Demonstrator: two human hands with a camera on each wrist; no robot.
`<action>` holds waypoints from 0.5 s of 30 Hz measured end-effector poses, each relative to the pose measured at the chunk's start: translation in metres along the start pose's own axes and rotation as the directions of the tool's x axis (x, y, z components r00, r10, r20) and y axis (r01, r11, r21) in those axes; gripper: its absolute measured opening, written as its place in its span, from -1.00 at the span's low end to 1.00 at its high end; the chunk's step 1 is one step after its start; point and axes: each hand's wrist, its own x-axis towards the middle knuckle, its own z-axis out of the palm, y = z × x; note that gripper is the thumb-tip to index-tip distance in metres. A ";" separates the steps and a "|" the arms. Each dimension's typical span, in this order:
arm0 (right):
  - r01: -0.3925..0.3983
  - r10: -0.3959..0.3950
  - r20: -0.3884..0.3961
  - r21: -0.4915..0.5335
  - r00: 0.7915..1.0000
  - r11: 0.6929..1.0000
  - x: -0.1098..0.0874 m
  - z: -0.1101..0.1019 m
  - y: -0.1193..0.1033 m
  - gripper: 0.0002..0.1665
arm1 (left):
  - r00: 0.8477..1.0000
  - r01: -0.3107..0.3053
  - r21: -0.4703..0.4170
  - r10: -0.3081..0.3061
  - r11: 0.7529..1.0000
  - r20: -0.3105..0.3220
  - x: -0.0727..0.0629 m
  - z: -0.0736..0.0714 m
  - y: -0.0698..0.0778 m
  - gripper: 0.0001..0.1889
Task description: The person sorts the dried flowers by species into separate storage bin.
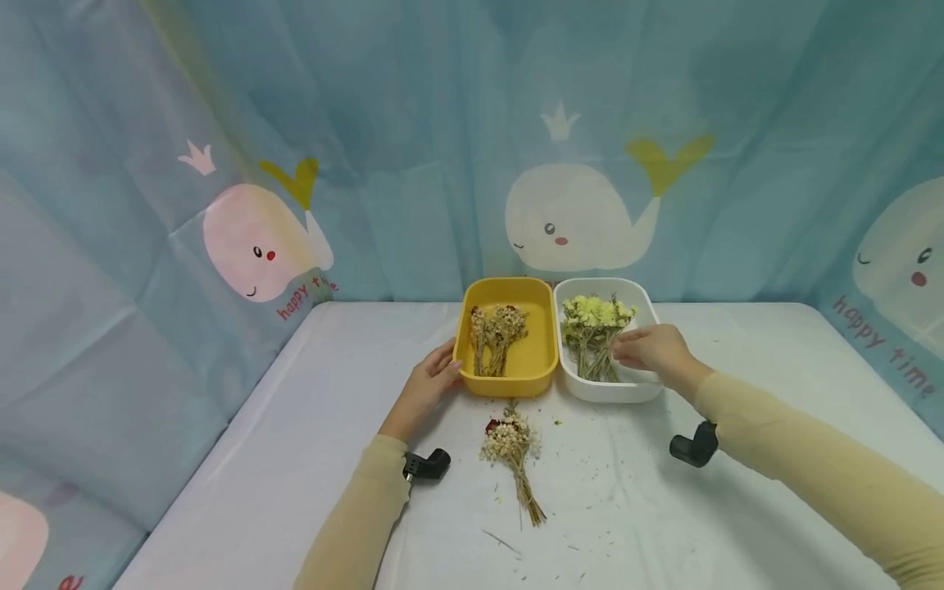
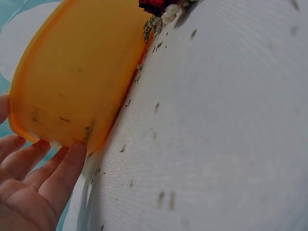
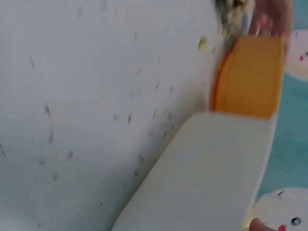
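My left hand [image 1: 435, 377] rests on the left wall of a yellow tub [image 1: 544, 344], its fingers [image 2: 62, 175] touching the outside. In this tub lie bunches of dried cream flowers [image 1: 501, 328] with dark red blooms. Against its right side stands a white tub [image 1: 649, 307] holding dried yellow flowers [image 1: 593, 311], stems toward the near edge. My right hand [image 1: 656, 352] reaches over the white tub and pinches the stems at the right of this bunch; its fingertips are partly hidden. Only a fingertip shows in the right wrist view.
Another bunch of dried flowers [image 1: 509, 442], cream with a dark red bloom, lies on the white tabletop [image 1: 295, 492] before the tubs. Bits of stem and leaf are scattered around it. Behind the table hangs a blue whale-print curtain [image 1: 420, 221].
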 end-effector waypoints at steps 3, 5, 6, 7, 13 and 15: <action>0.002 -0.002 0.026 -0.006 1.000 1.000 -0.015 0.003 -0.003 -0.41 | 1.000 -0.010 0.001 0.010 1.000 0.008 0.000 0.000 0.000 -0.41; 0.020 -0.021 0.044 0.018 0.999 1.000 -0.025 0.007 -0.006 -0.40 | 1.000 -0.016 0.003 0.016 1.000 0.012 0.000 0.000 0.000 -0.40; 0.033 -0.035 0.056 0.037 0.998 0.999 -0.030 0.009 -0.007 -0.40 | 1.000 -0.013 0.003 0.013 1.000 0.008 0.000 0.000 0.000 -0.40; 0.047 -0.051 0.069 0.054 0.996 0.997 -0.035 0.012 -0.008 -0.41 | 1.000 -0.012 0.004 0.012 1.000 0.006 0.000 -0.001 0.000 -0.40; 0.089 -0.110 0.144 0.145 0.983 0.985 -0.060 0.033 -0.008 -0.50 | 1.000 0.001 -0.017 -0.001 1.000 0.008 0.001 -0.002 -0.003 -0.39; 0.082 -0.106 0.163 0.147 0.981 0.986 -0.067 0.041 -0.006 -0.51 | 1.000 0.002 -0.023 -0.002 1.000 0.007 0.001 -0.002 -0.003 -0.39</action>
